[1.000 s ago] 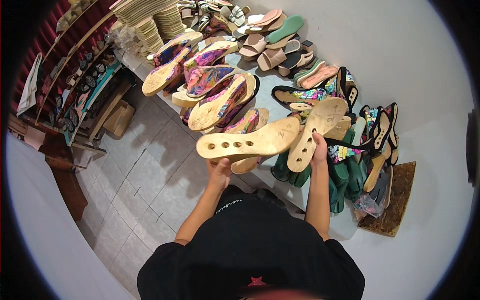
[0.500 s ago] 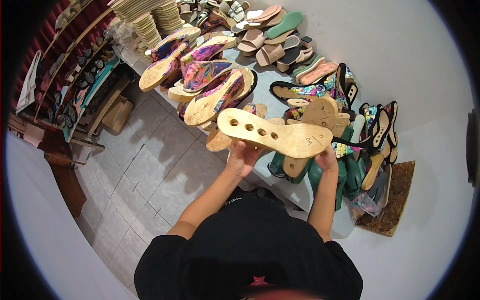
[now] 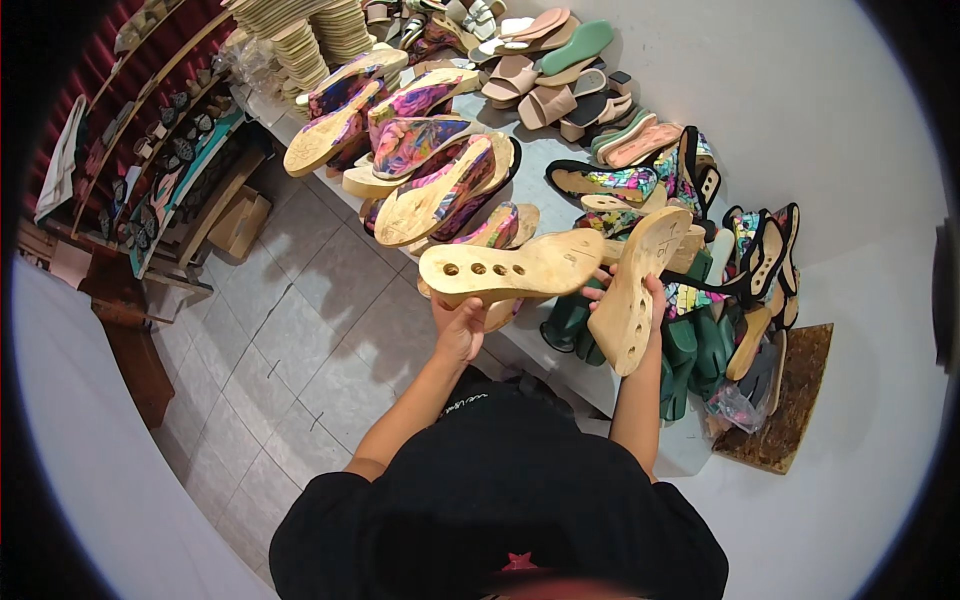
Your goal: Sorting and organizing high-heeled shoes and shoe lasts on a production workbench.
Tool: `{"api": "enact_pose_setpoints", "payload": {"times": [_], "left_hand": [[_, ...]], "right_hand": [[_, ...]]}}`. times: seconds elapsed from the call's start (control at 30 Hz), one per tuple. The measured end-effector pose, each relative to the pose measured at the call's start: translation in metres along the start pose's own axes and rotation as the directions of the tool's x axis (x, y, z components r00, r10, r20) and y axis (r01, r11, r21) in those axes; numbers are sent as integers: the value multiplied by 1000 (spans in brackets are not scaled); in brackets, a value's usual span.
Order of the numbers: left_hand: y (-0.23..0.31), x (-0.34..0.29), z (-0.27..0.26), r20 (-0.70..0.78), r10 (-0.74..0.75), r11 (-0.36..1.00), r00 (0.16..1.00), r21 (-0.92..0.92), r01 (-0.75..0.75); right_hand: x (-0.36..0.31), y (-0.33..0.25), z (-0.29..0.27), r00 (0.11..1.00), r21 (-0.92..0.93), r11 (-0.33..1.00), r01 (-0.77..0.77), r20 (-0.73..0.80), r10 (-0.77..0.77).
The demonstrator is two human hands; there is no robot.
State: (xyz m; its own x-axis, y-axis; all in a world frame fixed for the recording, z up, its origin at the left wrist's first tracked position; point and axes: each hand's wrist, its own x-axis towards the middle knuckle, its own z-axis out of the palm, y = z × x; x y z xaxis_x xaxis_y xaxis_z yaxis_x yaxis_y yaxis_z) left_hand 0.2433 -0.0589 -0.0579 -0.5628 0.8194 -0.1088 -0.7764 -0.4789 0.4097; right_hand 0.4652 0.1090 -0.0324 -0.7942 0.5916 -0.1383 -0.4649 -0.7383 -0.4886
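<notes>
My left hand point(image 3: 462, 330) grips from below a pale wooden wedge sole point(image 3: 512, 268) with several round holes, held level across my front. My right hand point(image 3: 628, 290) holds a second wooden sole point(image 3: 632, 290), tilted on end with its holed underside facing me. The two soles meet at their ends near the middle. Both are raised above a grey table point(image 3: 545, 178) covered with footwear.
Floral-topped wedge soles point(image 3: 430, 165) lie at the table's left part, pink and beige sandals point(image 3: 545, 75) further back, strapped sandals point(image 3: 745, 250) at right. Green soles point(image 3: 690, 350) hang at the table's front. Stacks of flat insoles point(image 3: 300, 40) stand far left. A cardboard box point(image 3: 240, 222) sits on the tiled floor.
Both soles have been lifted off the table and turned. The left one swung round to lie level; the right one tipped on end beside it.
</notes>
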Motion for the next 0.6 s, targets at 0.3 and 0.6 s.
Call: {"api": "enact_pose_setpoints", "payload": {"times": [0.3,0.6], "left_hand": [[18,-8,-30,-56,171,971,984,176,-159],[27,-3,-7,38,242,937,969,251,-244]], "right_hand": [[49,7,22,986,-148,985,-92,123,111],[53,-7,17,991,-120,984,130,49,-125]]}}
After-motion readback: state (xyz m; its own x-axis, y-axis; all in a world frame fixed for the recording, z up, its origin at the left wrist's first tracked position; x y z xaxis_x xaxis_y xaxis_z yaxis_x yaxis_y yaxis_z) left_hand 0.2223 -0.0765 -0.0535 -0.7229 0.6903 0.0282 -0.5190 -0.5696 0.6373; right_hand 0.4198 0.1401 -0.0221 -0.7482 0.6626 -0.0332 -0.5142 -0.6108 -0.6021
